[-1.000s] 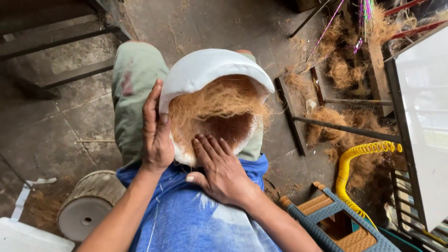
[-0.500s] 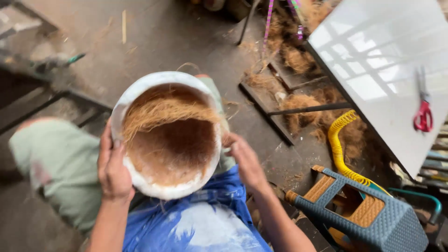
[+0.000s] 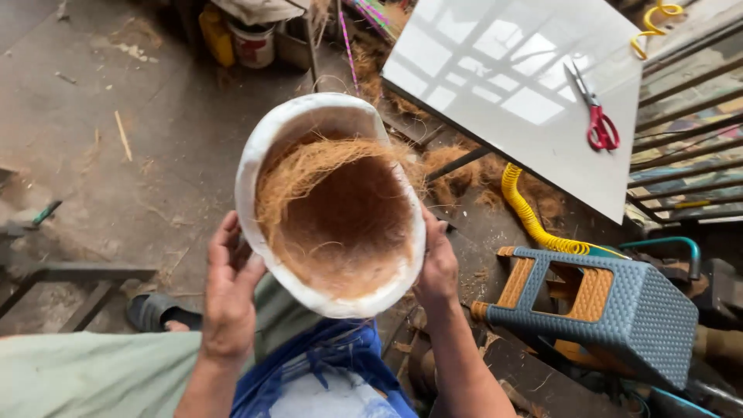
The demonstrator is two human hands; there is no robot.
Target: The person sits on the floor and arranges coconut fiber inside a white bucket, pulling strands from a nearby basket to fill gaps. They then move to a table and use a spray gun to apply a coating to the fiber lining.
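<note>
I hold a white bowl-shaped mould (image 3: 267,147) lined with brown coconut fibre (image 3: 340,224), its mouth turned up toward me. My left hand (image 3: 231,290) grips its lower left rim from outside. On the opposite side, my right hand (image 3: 439,267) clasps the lower right rim. The fibre covers the inside wall, and loose strands stick out over the top edge. A blue apron (image 3: 325,379) and a green trouser leg (image 3: 85,379) show below the mould.
A white glossy tabletop (image 3: 503,93) with red-handled scissors (image 3: 597,116) lies at the upper right. A grey and orange plastic stool (image 3: 611,302) lies tipped at the right, beside a yellow coiled hose (image 3: 526,213). Fibre scraps, metal bars and a sandal (image 3: 159,313) litter the concrete floor.
The mould has been lifted off my lap and tilted further open toward me. My right hand moved from pressing the fibre to gripping the rim. The view swung right.
</note>
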